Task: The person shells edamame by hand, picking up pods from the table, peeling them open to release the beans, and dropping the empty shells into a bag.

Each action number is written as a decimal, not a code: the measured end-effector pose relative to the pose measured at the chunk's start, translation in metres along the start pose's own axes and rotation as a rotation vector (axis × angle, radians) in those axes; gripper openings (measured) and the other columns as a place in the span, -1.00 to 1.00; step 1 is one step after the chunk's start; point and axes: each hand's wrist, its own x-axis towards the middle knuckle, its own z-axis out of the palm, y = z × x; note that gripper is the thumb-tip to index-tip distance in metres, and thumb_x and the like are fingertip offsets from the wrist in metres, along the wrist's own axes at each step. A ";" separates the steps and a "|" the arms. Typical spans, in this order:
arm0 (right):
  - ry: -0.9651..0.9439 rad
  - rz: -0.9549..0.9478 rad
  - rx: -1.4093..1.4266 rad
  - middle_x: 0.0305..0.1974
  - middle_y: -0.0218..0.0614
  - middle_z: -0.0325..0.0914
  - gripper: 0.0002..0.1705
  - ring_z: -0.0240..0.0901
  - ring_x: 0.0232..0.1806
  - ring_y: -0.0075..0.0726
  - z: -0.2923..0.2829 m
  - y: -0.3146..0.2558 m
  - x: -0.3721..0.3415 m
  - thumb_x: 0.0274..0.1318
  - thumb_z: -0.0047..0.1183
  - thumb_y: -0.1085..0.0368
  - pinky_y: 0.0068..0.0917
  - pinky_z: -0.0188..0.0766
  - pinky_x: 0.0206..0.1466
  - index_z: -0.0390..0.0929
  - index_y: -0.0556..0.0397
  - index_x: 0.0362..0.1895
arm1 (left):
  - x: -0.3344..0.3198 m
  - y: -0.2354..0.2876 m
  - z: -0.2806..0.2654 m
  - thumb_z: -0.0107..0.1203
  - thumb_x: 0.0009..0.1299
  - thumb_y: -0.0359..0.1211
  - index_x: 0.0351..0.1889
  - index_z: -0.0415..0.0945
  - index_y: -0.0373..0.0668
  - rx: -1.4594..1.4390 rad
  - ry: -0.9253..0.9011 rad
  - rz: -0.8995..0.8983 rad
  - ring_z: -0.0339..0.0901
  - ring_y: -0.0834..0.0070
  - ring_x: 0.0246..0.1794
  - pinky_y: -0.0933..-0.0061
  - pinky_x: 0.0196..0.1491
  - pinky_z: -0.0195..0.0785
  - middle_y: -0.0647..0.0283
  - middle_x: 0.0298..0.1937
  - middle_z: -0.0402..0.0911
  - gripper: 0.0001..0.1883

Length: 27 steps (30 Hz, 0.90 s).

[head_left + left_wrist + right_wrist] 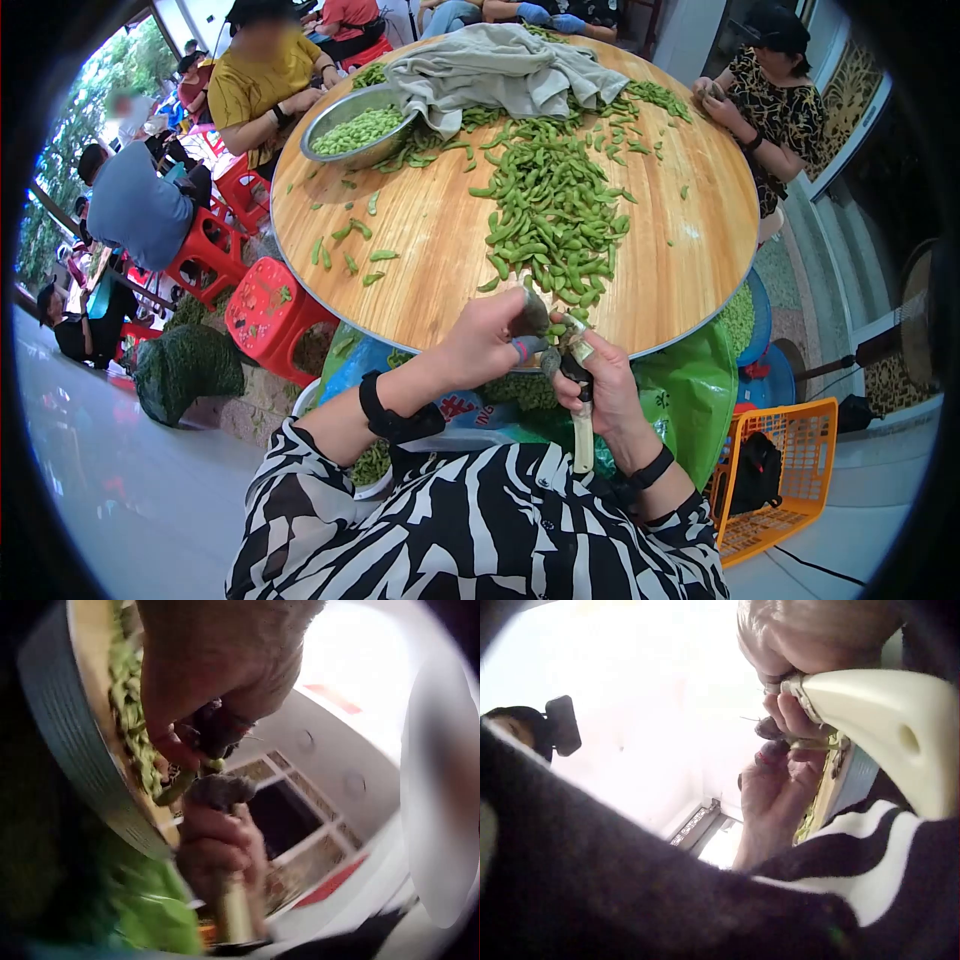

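Note:
My left hand (478, 338) is curled just over the table's near edge, with dark covers on some fingertips. In the left wrist view its fingers pinch a green bean pod (177, 787) close to the other hand. My right hand (612, 388) grips a tool with a cream handle (583, 440), which points down toward my shirt. In the right wrist view the handle is smooth and curved, with a hole near its end. The tool's working end is hidden among the fingers. A pile of green bean pods (555, 205) lies ahead of both hands.
The round wooden table (420, 285) also carries a metal bowl (322, 130) of shelled beans and a grey cloth (490, 65). Red stools (272, 310) stand left, an orange basket (800, 470) right. A green bag (685, 385) hangs below the edge. People sit around.

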 end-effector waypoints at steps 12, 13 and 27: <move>-0.064 -0.012 -0.019 -0.56 -0.24 0.39 -0.54 0.13 -0.75 -0.58 0.005 0.001 -0.003 0.34 -0.12 0.13 -0.68 0.08 -0.74 0.31 0.07 0.23 | -0.004 -0.006 0.013 0.13 0.28 -0.58 -0.13 0.47 -0.31 -0.225 0.147 0.049 0.55 0.56 -0.26 0.51 -0.18 0.43 0.25 -0.24 0.62 -0.79; -0.057 -0.048 -0.067 -0.57 -0.23 0.39 -0.54 0.14 -0.75 -0.58 0.004 0.001 -0.003 0.34 -0.12 0.14 -0.68 0.08 -0.74 0.32 0.09 0.22 | -0.003 -0.006 0.015 0.13 0.28 -0.58 -0.13 0.47 -0.31 -0.225 0.148 0.050 0.55 0.56 -0.26 0.51 -0.18 0.43 0.25 -0.24 0.62 -0.79; 0.055 0.000 -0.122 -0.62 -0.21 0.44 -0.58 0.24 -0.74 -0.52 0.003 -0.006 -0.008 0.32 -0.15 0.29 -0.66 0.13 -0.69 0.36 0.08 0.23 | 0.007 0.015 -0.011 0.19 0.21 -0.52 -0.16 0.47 -0.30 0.097 -0.069 0.166 0.56 0.36 -0.34 0.47 -0.26 0.40 0.13 -0.32 0.55 -0.76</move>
